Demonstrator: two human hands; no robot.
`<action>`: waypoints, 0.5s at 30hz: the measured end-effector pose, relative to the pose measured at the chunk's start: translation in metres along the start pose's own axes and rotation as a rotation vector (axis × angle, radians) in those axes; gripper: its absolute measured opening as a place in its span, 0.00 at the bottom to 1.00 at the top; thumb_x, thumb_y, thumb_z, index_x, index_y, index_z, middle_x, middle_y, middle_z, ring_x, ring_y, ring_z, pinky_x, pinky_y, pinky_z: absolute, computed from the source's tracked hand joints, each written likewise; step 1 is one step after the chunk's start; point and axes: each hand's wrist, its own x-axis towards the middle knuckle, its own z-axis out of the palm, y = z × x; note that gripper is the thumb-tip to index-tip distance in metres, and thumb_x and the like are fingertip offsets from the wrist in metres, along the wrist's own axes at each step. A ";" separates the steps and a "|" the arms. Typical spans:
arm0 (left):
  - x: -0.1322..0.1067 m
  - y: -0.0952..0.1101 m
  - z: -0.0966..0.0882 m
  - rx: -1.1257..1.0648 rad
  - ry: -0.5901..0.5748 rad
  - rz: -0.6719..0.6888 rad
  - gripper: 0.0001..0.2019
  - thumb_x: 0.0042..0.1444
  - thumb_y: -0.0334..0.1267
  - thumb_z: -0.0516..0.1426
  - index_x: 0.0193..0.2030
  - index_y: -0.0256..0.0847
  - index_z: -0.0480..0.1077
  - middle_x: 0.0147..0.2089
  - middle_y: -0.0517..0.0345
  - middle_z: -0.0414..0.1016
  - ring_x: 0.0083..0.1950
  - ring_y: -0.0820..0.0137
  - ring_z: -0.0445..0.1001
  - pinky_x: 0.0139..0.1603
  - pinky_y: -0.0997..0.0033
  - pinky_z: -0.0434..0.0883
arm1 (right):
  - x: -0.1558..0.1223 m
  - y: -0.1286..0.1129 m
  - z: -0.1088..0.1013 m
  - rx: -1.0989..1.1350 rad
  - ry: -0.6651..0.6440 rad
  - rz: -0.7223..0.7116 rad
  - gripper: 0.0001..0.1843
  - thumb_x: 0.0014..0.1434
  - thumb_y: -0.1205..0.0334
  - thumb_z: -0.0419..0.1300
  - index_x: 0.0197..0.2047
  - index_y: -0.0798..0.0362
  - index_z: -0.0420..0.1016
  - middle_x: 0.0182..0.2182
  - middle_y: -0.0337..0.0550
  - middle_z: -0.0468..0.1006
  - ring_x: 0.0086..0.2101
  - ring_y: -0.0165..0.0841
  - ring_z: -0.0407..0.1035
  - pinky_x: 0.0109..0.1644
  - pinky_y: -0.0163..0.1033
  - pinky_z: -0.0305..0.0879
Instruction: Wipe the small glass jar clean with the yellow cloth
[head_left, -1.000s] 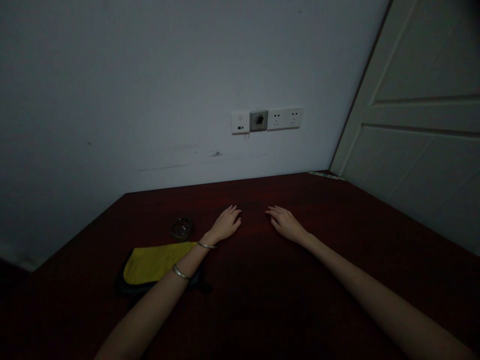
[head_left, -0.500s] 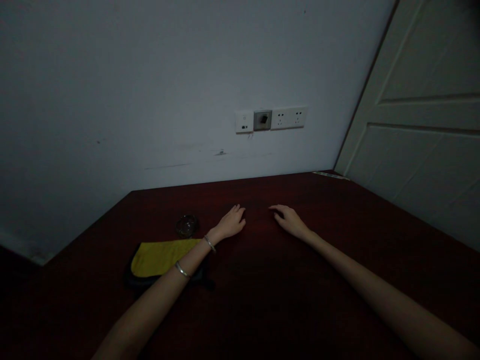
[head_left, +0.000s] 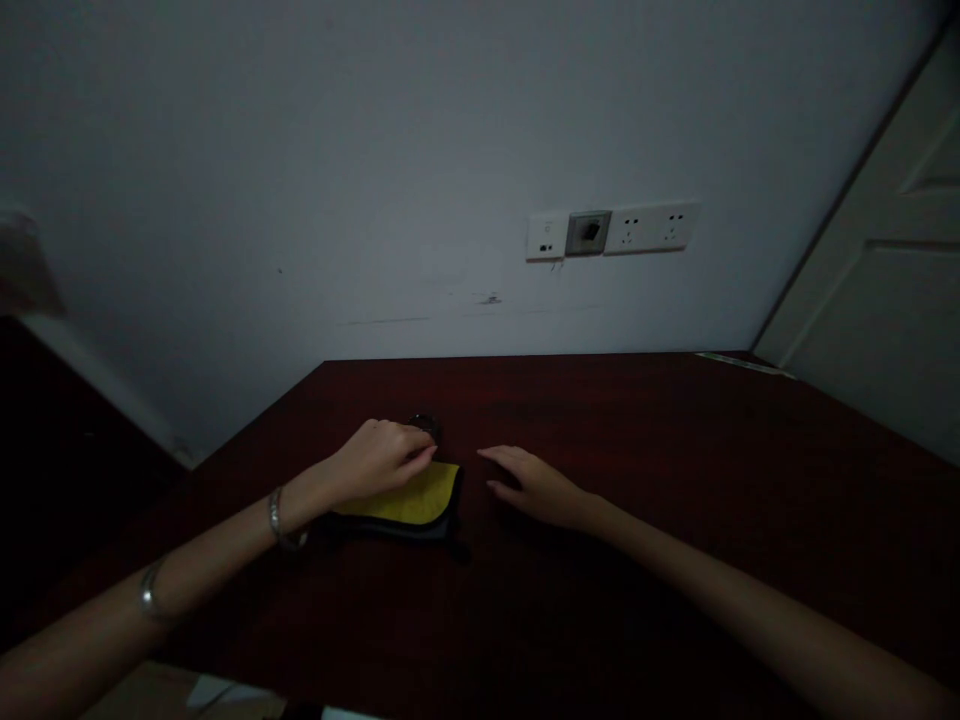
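My left hand (head_left: pixel 382 458), two silver bangles on its wrist and forearm, reaches over a folded yellow cloth (head_left: pixel 431 497) with a dark border and underside. Its fingers are bent, and the thumb stands a little apart from them; nothing shows between them. Just beyond the fingers is a small round glass dish (head_left: pixel 424 424), partly covered by the hand. Whether the fingers touch dish or cloth I cannot tell. My right hand (head_left: pixel 540 487) is low over the dark red table, right of the cloth, with fingers stretched and thumb apart, holding nothing.
The dark red tabletop (head_left: pixel 637 420) meets a pale wall (head_left: pixel 420 180) at the back. A row of sockets (head_left: pixel 611 232) is set in the wall. A white panelled door (head_left: pixel 885 320) stands at the right, and a thin pale strip (head_left: pixel 742 363) lies at the far right corner.
My left hand has moved left and nearer, over the cloth and beside the glass dish. The right hand has come left and nearer too. The view has turned left.
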 end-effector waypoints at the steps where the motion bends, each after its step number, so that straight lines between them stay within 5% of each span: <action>1: -0.007 -0.012 0.001 0.005 -0.032 -0.051 0.17 0.63 0.41 0.46 0.36 0.39 0.75 0.34 0.53 0.79 0.34 0.66 0.76 0.34 0.71 0.68 | 0.007 -0.004 0.004 -0.004 -0.016 0.000 0.26 0.60 0.61 0.56 0.61 0.53 0.62 0.57 0.51 0.69 0.56 0.38 0.63 0.60 0.46 0.60; 8: -0.050 -0.086 0.022 -0.045 -0.273 -0.328 0.17 0.55 0.39 0.52 0.50 0.42 0.72 0.51 0.49 0.77 0.52 0.58 0.74 0.46 0.64 0.70 | 0.050 -0.027 0.030 -0.087 -0.073 0.064 0.24 0.60 0.54 0.57 0.54 0.61 0.70 0.50 0.57 0.71 0.50 0.44 0.66 0.55 0.48 0.63; 15: -0.068 -0.118 0.044 -0.177 -0.312 -0.351 0.25 0.53 0.34 0.54 0.60 0.37 0.64 0.60 0.45 0.69 0.58 0.59 0.70 0.55 0.65 0.66 | 0.062 -0.037 0.046 -0.183 -0.088 0.150 0.21 0.59 0.54 0.57 0.49 0.60 0.75 0.47 0.55 0.71 0.47 0.44 0.65 0.50 0.46 0.64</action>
